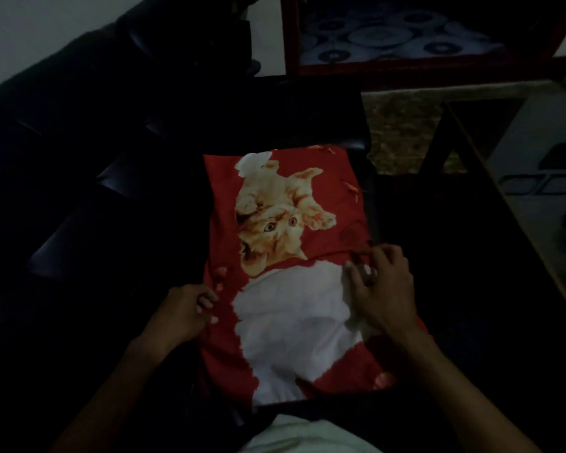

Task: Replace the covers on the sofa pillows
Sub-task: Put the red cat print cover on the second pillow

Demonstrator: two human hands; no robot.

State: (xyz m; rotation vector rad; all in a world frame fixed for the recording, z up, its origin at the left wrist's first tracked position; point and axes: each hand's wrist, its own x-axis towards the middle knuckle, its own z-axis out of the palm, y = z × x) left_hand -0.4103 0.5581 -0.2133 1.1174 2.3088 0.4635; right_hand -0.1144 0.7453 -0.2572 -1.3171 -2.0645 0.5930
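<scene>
One red kitten-print pillow cover (285, 273) lay on the dark sofa (89, 191). Left hand (183, 308) pinched its left edge; right hand (381, 289) apparently pinched a right-side fold.

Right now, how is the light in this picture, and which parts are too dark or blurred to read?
Head view: very dim, the black sofa is nearly lost in shadow; only the red kitten-print pillow cover reads clearly. Head view: the left hand and right hand are soft, so the fingertips at the cover's edges are blurred. Head view: straight lines bend near the corners, which is wide-angle distortion.
</scene>
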